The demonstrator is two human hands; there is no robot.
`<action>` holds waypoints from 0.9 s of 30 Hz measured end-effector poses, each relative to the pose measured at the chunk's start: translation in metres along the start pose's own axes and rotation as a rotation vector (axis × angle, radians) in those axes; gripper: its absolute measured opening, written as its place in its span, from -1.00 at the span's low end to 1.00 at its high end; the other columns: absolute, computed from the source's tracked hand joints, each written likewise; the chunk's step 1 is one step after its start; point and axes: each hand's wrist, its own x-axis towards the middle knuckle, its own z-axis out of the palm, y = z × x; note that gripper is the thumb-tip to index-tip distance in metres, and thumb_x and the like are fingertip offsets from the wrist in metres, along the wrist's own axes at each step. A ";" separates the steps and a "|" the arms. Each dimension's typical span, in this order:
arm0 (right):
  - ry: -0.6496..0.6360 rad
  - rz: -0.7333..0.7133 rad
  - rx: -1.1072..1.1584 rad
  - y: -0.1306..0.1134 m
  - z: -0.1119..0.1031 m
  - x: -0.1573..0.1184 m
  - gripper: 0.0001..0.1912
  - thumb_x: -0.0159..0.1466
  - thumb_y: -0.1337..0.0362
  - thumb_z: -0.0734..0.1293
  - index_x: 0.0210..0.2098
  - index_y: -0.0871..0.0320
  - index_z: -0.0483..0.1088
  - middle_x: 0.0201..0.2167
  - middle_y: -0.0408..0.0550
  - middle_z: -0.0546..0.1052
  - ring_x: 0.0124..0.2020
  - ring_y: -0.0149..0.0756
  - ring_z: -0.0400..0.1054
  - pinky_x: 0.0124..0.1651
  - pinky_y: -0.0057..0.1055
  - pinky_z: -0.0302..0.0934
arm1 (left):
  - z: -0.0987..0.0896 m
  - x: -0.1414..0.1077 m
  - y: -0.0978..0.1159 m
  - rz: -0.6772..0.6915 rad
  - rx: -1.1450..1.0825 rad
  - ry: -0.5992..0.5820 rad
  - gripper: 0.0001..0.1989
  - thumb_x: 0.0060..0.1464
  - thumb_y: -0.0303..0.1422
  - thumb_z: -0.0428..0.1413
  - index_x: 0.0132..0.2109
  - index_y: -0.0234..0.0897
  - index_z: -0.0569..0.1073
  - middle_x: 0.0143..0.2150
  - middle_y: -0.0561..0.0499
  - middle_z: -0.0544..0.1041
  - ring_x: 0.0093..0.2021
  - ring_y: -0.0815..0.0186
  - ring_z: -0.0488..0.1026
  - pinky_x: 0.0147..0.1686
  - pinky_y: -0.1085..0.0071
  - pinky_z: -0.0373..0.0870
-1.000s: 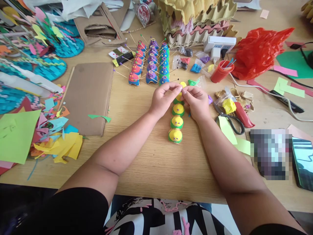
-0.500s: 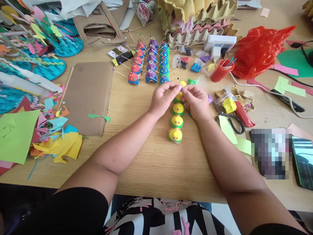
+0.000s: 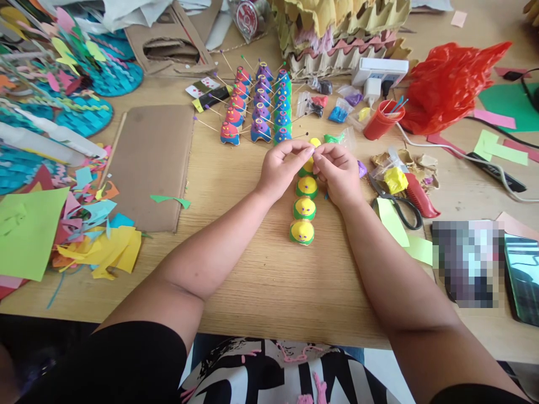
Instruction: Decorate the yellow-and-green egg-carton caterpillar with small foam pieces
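My left hand point(image 3: 281, 168) and my right hand point(image 3: 338, 170) meet fingertip to fingertip over a row of yellow and green domed figures. Both are closed in a pinch; whatever lies between the fingertips is too small to make out now. Under and between the hands, the far figures of the row are partly hidden. Nearer me sit a figure with a small dark dot point(image 3: 306, 187), a figure with a face point(image 3: 304, 209) and the nearest one, a smiling figure point(image 3: 301, 232). A purple clay piece point(image 3: 361, 169) lies just beside my right hand.
Finished rows of red figures point(image 3: 230, 133), purple figures point(image 3: 261, 130) and blue-green figures point(image 3: 282, 133) with stick antennae stand behind. Scissors point(image 3: 400, 207), a red cutter point(image 3: 421, 196) and a red cup point(image 3: 382, 123) are to the right. Cardboard point(image 3: 149, 168) and paper scraps point(image 3: 101, 247) lie left.
Both hands stay nearly in place, still pinched together. The purple speck seen between the fingertips earlier is now barely visible, if at all.
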 end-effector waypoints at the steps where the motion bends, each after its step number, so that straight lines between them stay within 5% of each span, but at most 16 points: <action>1: 0.001 -0.001 0.005 0.000 0.000 0.000 -0.42 0.07 -0.28 0.63 -0.28 0.05 0.49 -0.59 -0.27 0.40 -0.58 -0.47 0.18 -0.55 -0.43 0.02 | 0.000 0.000 -0.001 0.006 0.002 0.000 -0.62 0.17 0.13 0.36 -0.15 -0.05 0.71 -0.14 0.11 0.74 -0.09 0.33 0.65 0.05 0.31 0.58; 27: -0.002 -0.035 -0.009 0.006 -0.002 0.002 -0.44 0.16 -0.29 0.58 -0.29 0.04 0.45 -0.59 -0.27 0.39 -0.55 -0.46 0.26 -0.52 -0.45 0.15 | -0.003 0.000 0.007 0.086 0.046 -0.018 -0.63 0.29 0.13 0.26 -0.11 -0.01 0.73 -0.10 0.09 0.75 -0.01 0.28 0.69 0.12 0.25 0.61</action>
